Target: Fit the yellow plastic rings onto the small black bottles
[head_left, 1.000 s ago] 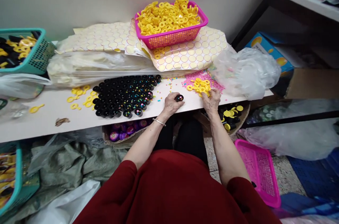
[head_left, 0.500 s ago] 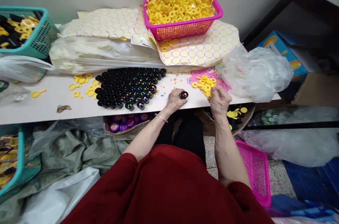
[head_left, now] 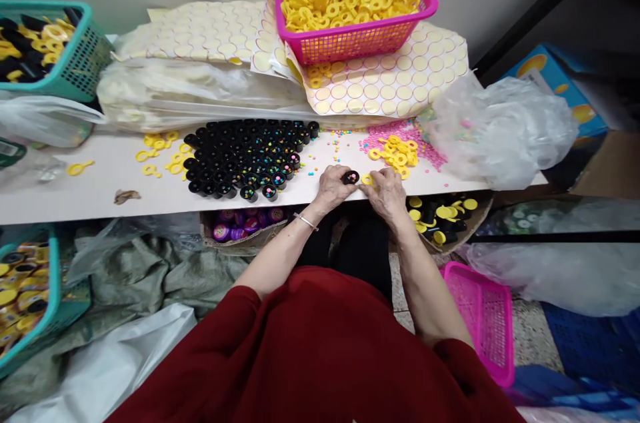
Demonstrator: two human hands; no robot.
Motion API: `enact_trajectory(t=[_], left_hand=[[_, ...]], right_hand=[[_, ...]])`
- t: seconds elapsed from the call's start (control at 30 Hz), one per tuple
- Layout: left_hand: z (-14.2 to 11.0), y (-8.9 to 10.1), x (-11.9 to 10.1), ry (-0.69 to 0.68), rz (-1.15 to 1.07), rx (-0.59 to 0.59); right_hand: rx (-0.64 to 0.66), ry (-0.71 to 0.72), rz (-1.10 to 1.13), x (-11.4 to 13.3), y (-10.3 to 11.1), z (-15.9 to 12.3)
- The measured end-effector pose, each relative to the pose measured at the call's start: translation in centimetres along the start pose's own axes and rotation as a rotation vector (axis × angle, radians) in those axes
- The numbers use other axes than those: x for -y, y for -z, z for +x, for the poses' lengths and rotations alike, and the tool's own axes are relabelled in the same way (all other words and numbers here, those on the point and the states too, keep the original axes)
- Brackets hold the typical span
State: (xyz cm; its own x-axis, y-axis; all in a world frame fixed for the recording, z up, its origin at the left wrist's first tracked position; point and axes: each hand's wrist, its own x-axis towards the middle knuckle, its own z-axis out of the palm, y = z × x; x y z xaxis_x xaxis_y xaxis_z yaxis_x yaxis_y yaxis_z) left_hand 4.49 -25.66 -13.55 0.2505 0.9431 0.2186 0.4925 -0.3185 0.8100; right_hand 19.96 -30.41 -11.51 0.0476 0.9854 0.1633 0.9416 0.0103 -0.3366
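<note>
Near the front edge of the white table, my left hand (head_left: 334, 188) is closed around a small black cup (head_left: 351, 177) with coloured beads at its open top. Just to the right, my right hand (head_left: 387, 195) pinches a yellow ring piece (head_left: 367, 179) close beside the cup. Behind that hand lies a pile of yellow ring pieces (head_left: 399, 151), next to scattered pink beads (head_left: 425, 150). To the left stand many black cups (head_left: 240, 156) packed together, the right-hand ones holding coloured beads. A few loose beads (head_left: 337, 143) lie between the cups and the pink ones.
A pink basket (head_left: 345, 42) heaped with yellow rings stands at the back on sheets of round stickers (head_left: 390, 86). Plastic bags (head_left: 510, 130) crowd the right end. At left is a teal basket (head_left: 83, 70). Below the table edge sit boxes of purple pieces (head_left: 240, 226) and black-and-yellow pieces (head_left: 443, 216).
My right hand has come left from the yellow pile with a ring piece and is now beside the cup. My left hand still holds the cup. The view has shifted slightly.
</note>
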Motion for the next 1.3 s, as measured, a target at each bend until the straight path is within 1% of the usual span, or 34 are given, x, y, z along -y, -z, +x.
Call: enact_trajectory(t=[0.1, 0.23, 0.3, 0.37, 0.43, 0.53, 0.63, 0.73, 0.8, 0.9, 0.97, 1.07, 1.2, 1.3], left_hand=[[0.0, -0.3, 0.1, -0.015, -0.009, -0.015], [0.0, -0.5, 0.4, -0.042, 0.004, -0.015], [0.0, -0.5, 0.5, -0.055, 0.003, 0.001], [0.1, -0.3, 0.5, -0.056, 0.002, 0.012], [0.1, -0.2, 0.5, -0.045, 0.007, 0.015], [0.2, -0.3, 0.4, -0.034, 0.004, 0.025], [0.2, -0.3, 0.3, -0.029, -0.032, 0.028], [0.2, 0.0, 0.5, -0.013, -0.113, 0.018], [0.2, 0.4, 0.6, 0.009, -0.256, 0.016], [0.3, 0.9, 0.5, 0.093, -0.543, 0.013], [0.4, 0.9, 0.2, 0.14, -0.631, 0.015], [0.5, 0.7, -0.6, 0.172, -0.587, 0.02], [0.3, 0.7, -1.4, 0.191, -0.519, 0.004], [0.2, 0.8, -1.7, 0.167, -0.496, -0.01]], right_hand=[[-0.044, 0.017, 0.067, -0.2, -0.7, 0.4], [-0.227, -0.027, 0.311, 0.2, -1.0, 0.8], [-0.264, 0.047, 0.393, 0.8, -0.6, 0.8], [-0.241, 0.156, 0.363, 1.6, -0.2, 0.8], [-0.212, 0.215, 0.274, 2.2, 0.2, 0.8], [-0.166, 0.227, 0.184, 2.7, 0.4, 0.9], [-0.121, 0.217, 0.162, 2.9, 0.3, 1.0], [-0.098, 0.186, 0.178, 3.0, 0.4, 1.0], [-0.082, 0.165, 0.217, 3.0, 0.4, 1.1], [-0.074, 0.127, 0.317, 2.9, 0.1, 1.2], [-0.082, 0.091, 0.407, 2.8, -0.3, 1.2], [-0.097, 0.019, 0.575, 2.7, -0.6, 1.0], [-0.065, -0.093, 0.832, 2.9, -0.6, 0.8], [-0.092, -0.254, 0.984, 3.2, -0.8, 1.1]])
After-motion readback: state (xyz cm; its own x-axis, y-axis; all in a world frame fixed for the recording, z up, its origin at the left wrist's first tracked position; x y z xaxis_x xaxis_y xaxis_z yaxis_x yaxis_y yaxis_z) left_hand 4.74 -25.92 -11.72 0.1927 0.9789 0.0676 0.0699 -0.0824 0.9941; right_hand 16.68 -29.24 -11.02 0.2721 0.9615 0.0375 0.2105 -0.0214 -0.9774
